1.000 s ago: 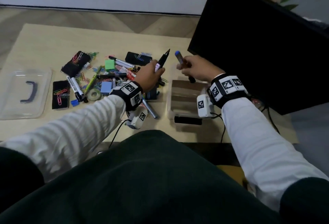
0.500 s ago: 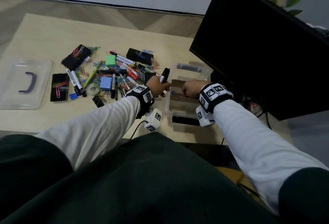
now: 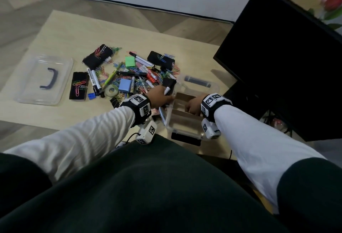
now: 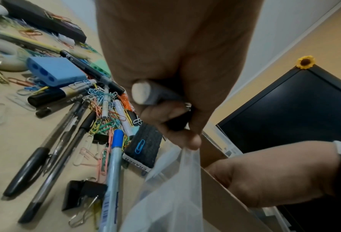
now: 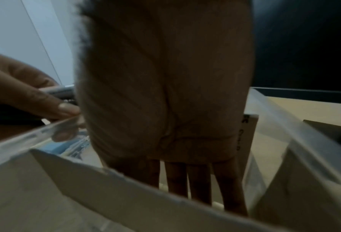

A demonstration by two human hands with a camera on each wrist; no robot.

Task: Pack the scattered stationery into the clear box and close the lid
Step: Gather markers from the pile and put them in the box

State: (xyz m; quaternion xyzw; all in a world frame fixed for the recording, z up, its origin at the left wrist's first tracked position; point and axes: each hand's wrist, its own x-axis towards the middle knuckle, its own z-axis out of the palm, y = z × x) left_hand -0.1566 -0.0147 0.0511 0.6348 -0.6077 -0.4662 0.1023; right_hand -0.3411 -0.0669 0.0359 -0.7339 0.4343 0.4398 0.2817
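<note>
The clear box [image 3: 188, 131] stands open at the table's near edge, with brown card dividers [image 3: 185, 95] inside. My left hand [image 3: 163, 95] grips a black marker [image 3: 168, 86] with a white end [image 4: 141, 94] at the box's left rim [image 4: 175, 188], one fingertip touching it. My right hand [image 3: 190, 105] reaches down inside the box, its fingers [image 5: 185, 180] straight between the dividers [image 5: 126, 188]; nothing shows in its grasp. Left of the box lies a pile of stationery [image 3: 133, 77]: markers, pens, coloured paper clips, black erasers [image 3: 98, 55]. The clear lid [image 3: 27, 77] with a dark handle lies at the far left.
A black monitor [image 3: 286, 56] rises right behind the box. A blue-capped pen [image 4: 114, 172] and a black binder clip [image 4: 82, 193] lie against the box's left side. A tape roll [image 3: 111, 90], a blue block [image 3: 124, 85] and a green block [image 3: 130, 61] sit in the pile.
Both hands came down from above the table to the box. The right hand, which held a blue-capped marker, went inside. The left hand brought the black marker to the left rim.
</note>
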